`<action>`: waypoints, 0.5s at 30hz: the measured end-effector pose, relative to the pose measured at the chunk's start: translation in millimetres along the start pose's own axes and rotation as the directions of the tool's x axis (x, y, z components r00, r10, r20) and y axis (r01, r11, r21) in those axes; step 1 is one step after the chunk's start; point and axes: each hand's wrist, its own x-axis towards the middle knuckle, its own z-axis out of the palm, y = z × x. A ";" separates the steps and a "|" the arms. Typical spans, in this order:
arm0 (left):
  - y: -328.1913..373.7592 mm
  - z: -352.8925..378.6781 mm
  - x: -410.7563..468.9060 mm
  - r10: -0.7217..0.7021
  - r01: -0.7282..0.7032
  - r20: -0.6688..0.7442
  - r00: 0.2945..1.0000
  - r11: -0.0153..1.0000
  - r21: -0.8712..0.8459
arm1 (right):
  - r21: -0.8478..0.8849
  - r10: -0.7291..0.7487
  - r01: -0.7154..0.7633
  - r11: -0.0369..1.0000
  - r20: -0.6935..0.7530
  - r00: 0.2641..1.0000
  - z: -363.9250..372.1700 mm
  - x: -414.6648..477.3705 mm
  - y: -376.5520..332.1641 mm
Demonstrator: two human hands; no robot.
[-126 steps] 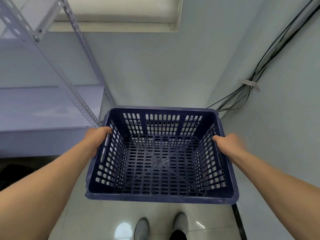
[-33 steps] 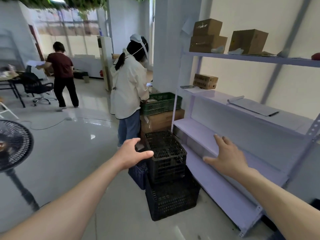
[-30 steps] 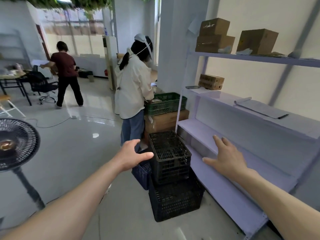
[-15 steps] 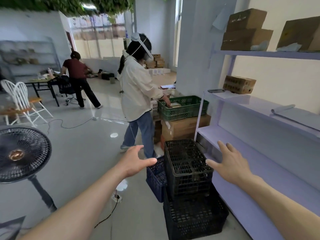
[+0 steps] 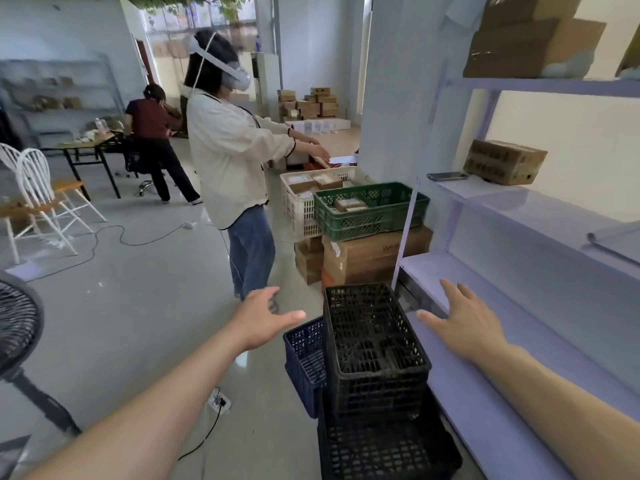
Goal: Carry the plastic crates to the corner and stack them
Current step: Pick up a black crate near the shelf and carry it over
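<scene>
Black plastic crate (image 5: 374, 348), perforated all over, sits on a wider black crate (image 5: 388, 448) at lower centre of the frame. The pair stands on the floor, close against the front of the shelving. A dark blue crate (image 5: 304, 362) stands just beside the upper black one on its left, partly hidden by it.

The left hand (image 5: 263, 317) hovers left of the stack, above the blue crate. Its fingers are spread and relaxed, the thumb points toward the stack, and it holds nothing. The right hand (image 5: 465, 329) hovers right of the stack, over the low shelf. Its fingers are straight and splayed, and it holds nothing. Both hands are apart from the crates.

The lavender metal shelving unit (image 5: 519, 216) fills the right side. A phone (image 5: 446, 176) and a small cardboard box (image 5: 504, 161) lie on its middle shelf, with larger cardboard boxes (image 5: 526, 43) on the top shelf at upper right.

Beyond the stack, a green crate (image 5: 370, 216) holding small packages rests on a brown carton (image 5: 367, 258), with a white crate (image 5: 298, 209) just left of it. A person in a cream jacket (image 5: 232, 161), wearing a headset, stands beside these with arms reaching right. A second person in a dark red top (image 5: 149, 121) stands by a table (image 5: 86, 145) at upper left.

A white chair (image 5: 38, 188) is at the left edge and a pedestal fan (image 5: 17, 327) at lower left. A power strip (image 5: 219, 400) with its cable lies on the grey floor.
</scene>
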 end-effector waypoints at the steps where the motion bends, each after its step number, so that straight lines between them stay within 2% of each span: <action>1: -0.5 4.6 12.0 -0.005 0.005 0.010 1.000 1.000 0.002 | 0.003 0.008 -0.008 1.000 0.005 1.000 2.7 10.0 3.6; 10: -23.8 65.6 139.8 -0.046 0.046 0.124 0.991 0.999 -0.002 | 0.003 0.122 -0.122 0.992 0.092 0.988 55.0 114.1 36.0; 15: -44.1 102.3 232.4 -0.132 0.144 0.222 0.966 0.989 -0.039 | -0.008 0.222 -0.223 0.975 0.138 0.965 91.9 191.5 51.8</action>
